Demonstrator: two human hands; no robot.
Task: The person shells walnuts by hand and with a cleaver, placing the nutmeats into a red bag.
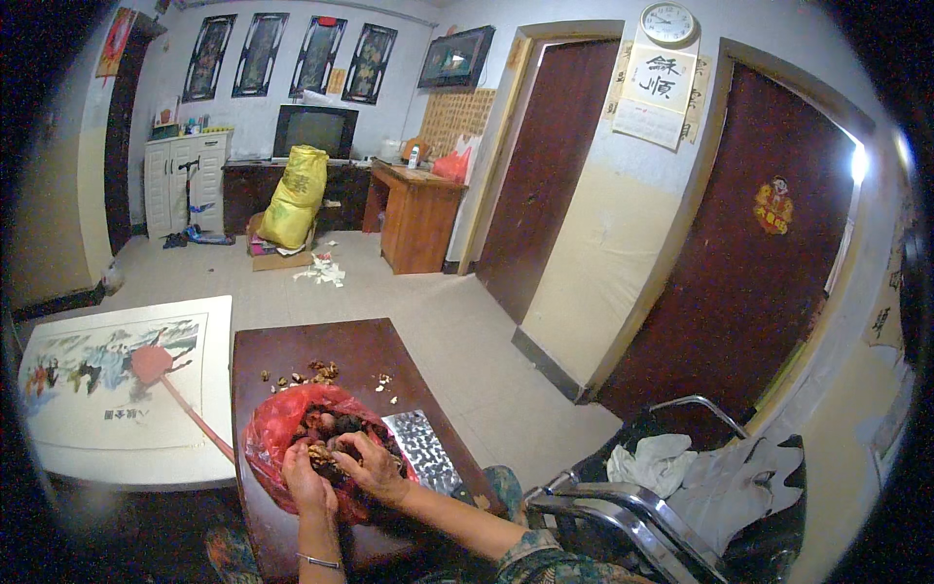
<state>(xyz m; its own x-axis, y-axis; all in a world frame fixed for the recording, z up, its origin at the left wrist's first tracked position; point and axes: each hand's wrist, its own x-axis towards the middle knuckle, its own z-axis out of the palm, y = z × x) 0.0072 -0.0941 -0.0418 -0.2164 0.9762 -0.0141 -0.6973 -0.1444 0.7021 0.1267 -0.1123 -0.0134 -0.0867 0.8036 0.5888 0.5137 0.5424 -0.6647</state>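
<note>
A red plastic bag (273,431) lies spread on a dark brown wooden table (314,343), with dark, round, walnut-like nuts (350,423) inside. Over the bag's mouth, my left hand (308,474) is cupped around a brown, wrinkled walnut piece (321,454). My right hand (372,463) is beside it, fingers bent above the same piece; whether its fingertips grip anything is unclear. Walnut pieces (323,371) and small pale bits (383,379) are scattered beyond the bag. A shiny patterned sheet or packet (423,449) lies to the right of the bag.
At the left, a white table (66,438) with a printed painting holds a pink fly swatter (152,363). A metal-framed chair (606,496) with white plastic bags (653,463) stands at the right. Farther off are a yellow sack (295,197), paper scraps (322,271) and a wooden desk (416,219).
</note>
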